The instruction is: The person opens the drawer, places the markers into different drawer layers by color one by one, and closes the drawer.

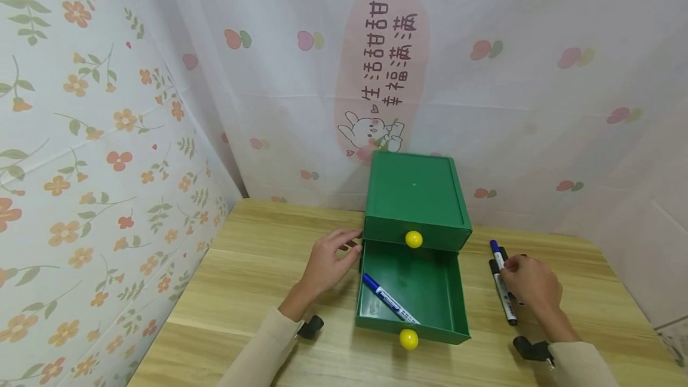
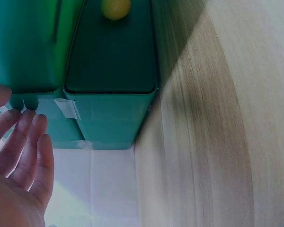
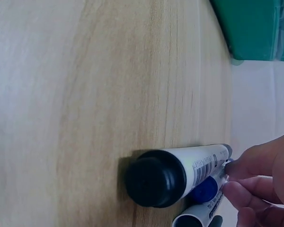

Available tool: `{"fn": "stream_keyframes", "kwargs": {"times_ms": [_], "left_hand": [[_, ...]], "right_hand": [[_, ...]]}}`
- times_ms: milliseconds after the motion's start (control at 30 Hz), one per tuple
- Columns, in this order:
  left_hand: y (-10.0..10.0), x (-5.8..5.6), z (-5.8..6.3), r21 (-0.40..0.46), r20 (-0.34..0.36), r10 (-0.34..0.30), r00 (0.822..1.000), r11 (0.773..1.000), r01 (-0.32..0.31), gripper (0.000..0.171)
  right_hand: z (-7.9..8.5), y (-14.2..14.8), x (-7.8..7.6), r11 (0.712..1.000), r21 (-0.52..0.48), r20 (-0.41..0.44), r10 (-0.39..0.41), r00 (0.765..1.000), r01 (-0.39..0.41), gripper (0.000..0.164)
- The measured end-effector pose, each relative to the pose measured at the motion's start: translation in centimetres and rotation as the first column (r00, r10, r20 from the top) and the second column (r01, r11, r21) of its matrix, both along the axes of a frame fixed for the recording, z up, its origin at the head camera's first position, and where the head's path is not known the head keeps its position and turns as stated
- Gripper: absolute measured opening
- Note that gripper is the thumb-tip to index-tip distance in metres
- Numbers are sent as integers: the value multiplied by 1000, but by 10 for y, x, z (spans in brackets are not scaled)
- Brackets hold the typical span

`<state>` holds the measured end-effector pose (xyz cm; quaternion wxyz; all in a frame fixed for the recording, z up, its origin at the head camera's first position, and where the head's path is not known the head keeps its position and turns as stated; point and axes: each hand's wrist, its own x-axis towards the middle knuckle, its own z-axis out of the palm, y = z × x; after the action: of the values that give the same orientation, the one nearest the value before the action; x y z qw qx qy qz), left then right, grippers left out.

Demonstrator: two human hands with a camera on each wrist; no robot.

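Note:
A green drawer unit point(image 1: 416, 190) with yellow knobs stands near the curtain. One drawer point(image 1: 411, 282) is pulled out, holding a blue-capped marker point(image 1: 391, 300) laid diagonally. My left hand point(image 1: 326, 263) is at the unit's left side, fingers loosely extended, fingertips right at the edge where the drawer meets the unit. My right hand point(image 1: 534, 282) pinches another blue-capped marker point(image 1: 497, 254) between thumb and fingers, among black-capped markers point(image 1: 505, 300) on the table. In the right wrist view, a black-capped marker point(image 3: 199, 165) lies in front, with the pinched marker's blue end point(image 3: 204, 191) partly behind it.
The wooden table point(image 1: 258, 255) backs onto a printed white curtain point(image 1: 279, 76), with a flowered curtain point(image 1: 91, 136) on the left. In the left wrist view, a closed drawer front with a yellow knob point(image 2: 116, 7) sits low, next to the tabletop.

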<state>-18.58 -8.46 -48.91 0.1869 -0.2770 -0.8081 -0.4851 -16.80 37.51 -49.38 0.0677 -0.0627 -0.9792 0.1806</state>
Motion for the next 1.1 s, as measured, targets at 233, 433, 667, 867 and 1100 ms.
{"fn": "stream_keyframes", "kwargs": {"times_ms": [233,433,667,867,1100], "left_hand": [[0,-1,-1,2,1,-4,1000,1000,4,31],[0,-1,-2,-1,3,-3,1000,1000,3,31],[1,-1,-1,1,0,0,1000,1000,0,31],[0,-1,-2,6,-6,1,1000,1000,-1,31],[1,-1,-1,3,-14,2,1000,1000,-2,30]], "right_hand": [[-1,0,-1,1000,-22,24,7,1000,-6,30],[-4,0,-1,1000,-16,30,9,1000,-8,32],[-7,-3,0,1000,-13,47,-7,999,8,32],[-4,-7,0,1000,2,60,-23,998,23,33],[-5,-9,1,1000,24,35,-14,999,13,30]]}}
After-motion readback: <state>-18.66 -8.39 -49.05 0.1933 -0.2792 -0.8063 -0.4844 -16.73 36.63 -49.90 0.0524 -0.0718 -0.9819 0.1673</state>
